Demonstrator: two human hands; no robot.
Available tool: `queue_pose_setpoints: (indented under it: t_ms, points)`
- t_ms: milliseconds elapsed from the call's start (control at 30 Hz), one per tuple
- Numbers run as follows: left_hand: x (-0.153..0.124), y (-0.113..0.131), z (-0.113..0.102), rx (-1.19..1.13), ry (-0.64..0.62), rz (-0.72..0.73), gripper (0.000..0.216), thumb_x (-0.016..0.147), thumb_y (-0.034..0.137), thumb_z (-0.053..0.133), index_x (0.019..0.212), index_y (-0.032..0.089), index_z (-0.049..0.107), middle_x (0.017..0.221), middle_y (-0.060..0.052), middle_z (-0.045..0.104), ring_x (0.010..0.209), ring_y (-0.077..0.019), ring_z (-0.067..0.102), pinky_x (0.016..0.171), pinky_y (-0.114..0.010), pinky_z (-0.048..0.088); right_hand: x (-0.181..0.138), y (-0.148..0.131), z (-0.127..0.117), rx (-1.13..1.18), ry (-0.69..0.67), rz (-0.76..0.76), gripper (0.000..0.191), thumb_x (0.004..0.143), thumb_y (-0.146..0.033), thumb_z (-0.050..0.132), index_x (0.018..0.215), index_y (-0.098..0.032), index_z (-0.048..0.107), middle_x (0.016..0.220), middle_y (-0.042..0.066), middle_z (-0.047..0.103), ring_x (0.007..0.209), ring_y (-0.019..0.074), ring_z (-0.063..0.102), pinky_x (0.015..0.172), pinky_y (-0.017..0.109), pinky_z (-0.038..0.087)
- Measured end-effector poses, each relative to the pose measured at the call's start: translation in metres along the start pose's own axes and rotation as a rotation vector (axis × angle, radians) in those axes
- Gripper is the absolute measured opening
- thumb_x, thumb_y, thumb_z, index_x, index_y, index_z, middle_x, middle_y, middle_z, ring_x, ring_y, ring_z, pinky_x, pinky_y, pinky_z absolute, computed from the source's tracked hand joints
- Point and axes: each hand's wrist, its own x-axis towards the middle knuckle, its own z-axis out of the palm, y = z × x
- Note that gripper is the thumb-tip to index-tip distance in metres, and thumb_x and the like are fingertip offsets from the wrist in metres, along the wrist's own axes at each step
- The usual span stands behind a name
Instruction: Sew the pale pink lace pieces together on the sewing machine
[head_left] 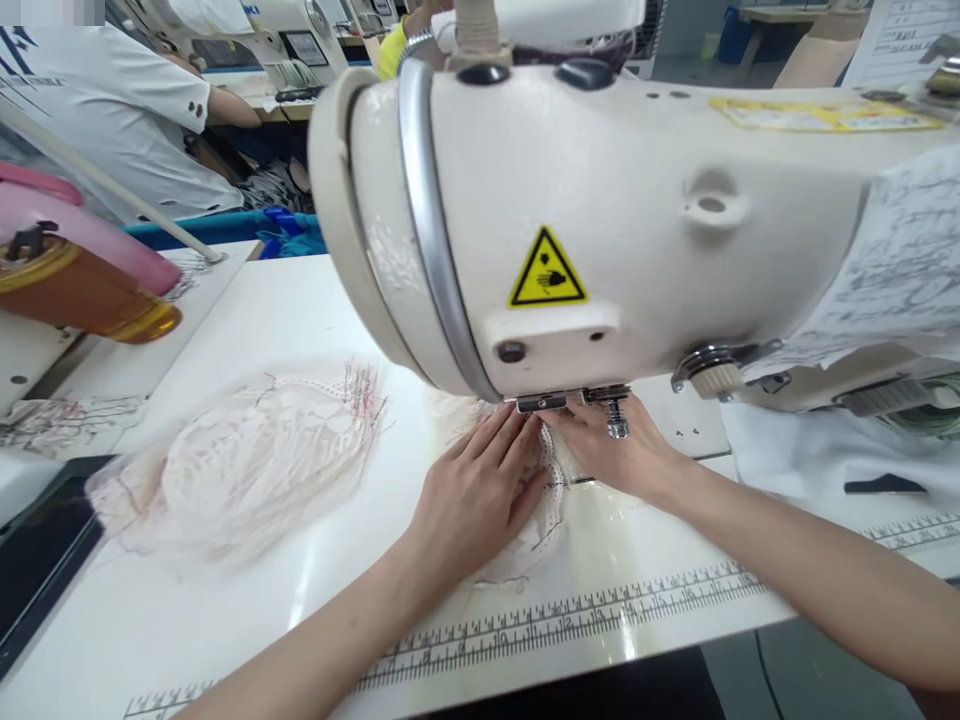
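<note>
A cream sewing machine fills the upper middle of the head view. Under its head lies a piece of pale lace fabric on the white table. My left hand rests flat on the lace, fingers stretched toward the presser foot. My right hand lies beside it on the right, fingers pressed on the fabric just under the needle area; its fingertips are partly hidden by the machine head.
A heap of pale lace pieces lies to the left. An amber bottle and pink object sit far left. A ruler strip runs along the table's front edge. Another person in white sits behind.
</note>
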Motion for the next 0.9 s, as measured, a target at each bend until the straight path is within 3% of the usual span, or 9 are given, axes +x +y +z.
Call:
queue_pose_setpoints:
  t_ms: [133, 300, 400, 467, 600, 667, 767, 833, 900]
  points:
    - [-0.001, -0.001, 0.000, -0.025, -0.026, -0.006, 0.049, 0.093, 0.037, 0.047, 0.130, 0.007, 0.052, 0.130, -0.015, 0.058, 0.125, -0.0296, 0.051, 0.099, -0.045, 0.051, 0.003, 0.000, -0.004, -0.148, 0.037, -0.129, 0.023, 0.089, -0.010, 0.047, 0.097, -0.022, 0.065, 0.087, 0.003, 0.070, 0.091, 0.0197, 0.062, 0.085, 0.038, 0.047]
    - [0.002, 0.001, -0.002, -0.013, -0.046, 0.008, 0.049, 0.093, 0.038, 0.048, 0.130, 0.006, 0.052, 0.132, -0.015, 0.056, 0.125, -0.0291, 0.051, 0.099, -0.044, 0.051, 0.000, 0.000, -0.015, -0.252, 0.118, -0.383, 0.030, 0.081, 0.001, 0.042, 0.082, -0.019, 0.064, 0.090, -0.001, 0.070, 0.077, 0.0135, 0.059, 0.075, 0.029, 0.043]
    - [0.004, 0.001, -0.016, 0.012, -0.018, 0.041, 0.040, 0.093, 0.033, 0.050, 0.124, 0.009, 0.056, 0.127, -0.014, 0.060, 0.119, -0.0273, 0.056, 0.095, -0.043, 0.053, -0.002, 0.000, -0.016, -0.206, 0.092, -0.497, 0.032, 0.078, 0.003, 0.040, 0.078, -0.020, 0.063, 0.084, -0.003, 0.068, 0.076, 0.0119, 0.056, 0.077, 0.028, 0.040]
    - [0.002, 0.002, -0.031, -0.003, 0.012, 0.127, 0.035, 0.092, 0.033, 0.053, 0.118, 0.010, 0.060, 0.120, -0.011, 0.065, 0.109, -0.0247, 0.062, 0.088, -0.039, 0.055, -0.003, 0.001, -0.015, -0.157, 0.066, -0.531, 0.030, 0.077, 0.001, 0.041, 0.076, -0.020, 0.062, 0.079, -0.003, 0.067, 0.075, 0.0122, 0.054, 0.079, 0.029, 0.039]
    - [-0.020, 0.004, -0.054, -0.005, 0.056, 0.445, 0.041, 0.086, 0.051, 0.058, 0.101, 0.014, 0.065, 0.104, -0.007, 0.071, 0.088, -0.0219, 0.067, 0.062, -0.033, 0.053, -0.003, 0.003, -0.012, -0.067, 0.025, -0.528, 0.029, 0.068, 0.003, 0.042, 0.071, -0.018, 0.060, 0.074, -0.005, 0.065, 0.070, 0.0119, 0.052, 0.077, 0.028, 0.040]
    - [-0.035, 0.008, -0.058, 0.043, 0.052, 0.493, 0.028, 0.085, 0.040, 0.063, 0.096, 0.014, 0.066, 0.100, -0.006, 0.072, 0.083, -0.0202, 0.066, 0.056, -0.031, 0.050, -0.003, 0.004, -0.012, -0.046, 0.018, -0.517, 0.031, 0.066, 0.005, 0.040, 0.070, -0.018, 0.060, 0.074, -0.005, 0.065, 0.069, 0.0121, 0.051, 0.076, 0.028, 0.039]
    - [-0.050, 0.014, -0.058, 0.007, 0.021, 0.361, 0.015, 0.085, 0.011, 0.061, 0.100, 0.011, 0.063, 0.099, -0.007, 0.071, 0.086, -0.0189, 0.066, 0.064, -0.028, 0.053, -0.003, 0.005, -0.015, -0.014, 0.009, -0.509, 0.028, 0.071, 0.002, 0.040, 0.073, -0.018, 0.060, 0.076, -0.004, 0.065, 0.070, 0.0129, 0.050, 0.076, 0.029, 0.039]
    - [-0.052, 0.016, -0.062, -0.113, -0.025, 0.158, 0.017, 0.089, 0.007, 0.052, 0.103, 0.011, 0.060, 0.103, -0.009, 0.069, 0.091, -0.0183, 0.066, 0.070, -0.026, 0.054, -0.004, 0.005, -0.017, 0.027, -0.009, -0.503, 0.022, 0.075, -0.006, 0.041, 0.077, -0.018, 0.060, 0.080, -0.002, 0.065, 0.070, 0.0134, 0.049, 0.079, 0.031, 0.038]
    - [-0.047, 0.016, -0.070, -0.225, -0.088, -0.043, 0.017, 0.094, 0.012, 0.045, 0.106, 0.013, 0.057, 0.103, -0.009, 0.068, 0.083, -0.0152, 0.068, 0.062, -0.022, 0.053, -0.004, 0.006, -0.019, 0.089, -0.087, -0.511, 0.019, 0.076, -0.013, 0.042, 0.084, -0.018, 0.058, 0.087, -0.001, 0.064, 0.072, 0.0140, 0.048, 0.083, 0.034, 0.037]
